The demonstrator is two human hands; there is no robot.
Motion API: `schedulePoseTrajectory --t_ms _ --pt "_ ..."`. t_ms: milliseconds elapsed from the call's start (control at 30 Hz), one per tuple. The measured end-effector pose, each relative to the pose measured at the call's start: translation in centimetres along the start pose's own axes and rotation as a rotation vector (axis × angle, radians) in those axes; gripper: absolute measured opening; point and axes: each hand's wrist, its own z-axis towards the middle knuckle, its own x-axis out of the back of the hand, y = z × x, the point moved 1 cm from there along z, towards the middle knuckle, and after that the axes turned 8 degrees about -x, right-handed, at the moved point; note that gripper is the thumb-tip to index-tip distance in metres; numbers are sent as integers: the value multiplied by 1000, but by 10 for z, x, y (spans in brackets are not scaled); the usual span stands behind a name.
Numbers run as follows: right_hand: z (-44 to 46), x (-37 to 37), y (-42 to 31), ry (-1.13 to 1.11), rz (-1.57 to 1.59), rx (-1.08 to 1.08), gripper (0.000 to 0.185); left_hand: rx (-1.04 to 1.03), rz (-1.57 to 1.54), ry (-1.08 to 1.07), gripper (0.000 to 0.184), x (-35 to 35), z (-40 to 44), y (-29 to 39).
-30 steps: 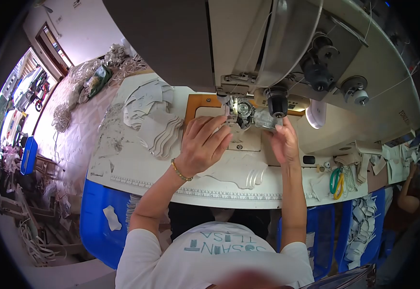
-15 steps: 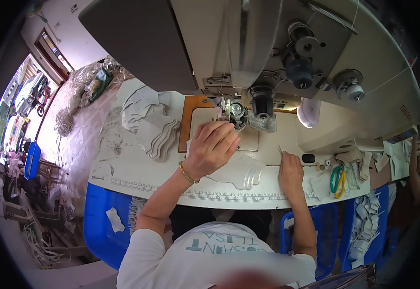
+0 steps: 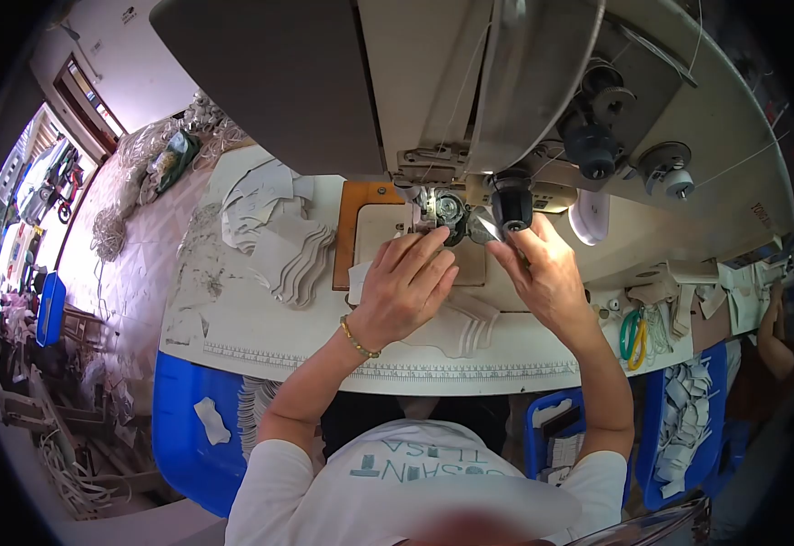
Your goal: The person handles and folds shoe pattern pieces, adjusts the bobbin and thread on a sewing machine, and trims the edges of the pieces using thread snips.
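My left hand, with a beaded bracelet at the wrist, is closed at the sewing machine's needle area. The edge of a small white cut piece shows beside and under its fingers; the rest is hidden. My right hand is raised by the machine's black knob. It grips a thin pointed tool, whose pale tip points toward the needle area; its exact kind is unclear. Below my hands, wavy-edged white pieces lie on the table.
Stacked white pieces lie left of the machine bed. A measuring tape runs along the table's front edge. Green-and-yellow-handled scissors lie at right. Blue bins stand below. Another person's arm appears far right.
My right hand has lifted from the tabletop and moved up and left to the needle area with the pointed tool. My left hand stays at the machine, slightly lower.
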Motion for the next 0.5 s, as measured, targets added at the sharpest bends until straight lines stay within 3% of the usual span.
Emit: schedulePoseTrajectory --t_ms 33,67,233,333,500 --pt "7 -5 -5 154 -85 141 26 -1 -4 3 22 0 0 0" --pt "11 -5 -8 153 -89 139 26 2 -2 -8 22 1 -1 -1" --pt "19 -6 -13 -2 -440 132 23 4 -16 -23 23 3 -1 -2" --pt "23 5 -27 -143 -512 87 25 7 -7 -38 23 2 0 -2" --pt "29 0 -22 -104 -461 214 23 -9 -3 -52 24 2 2 -4"
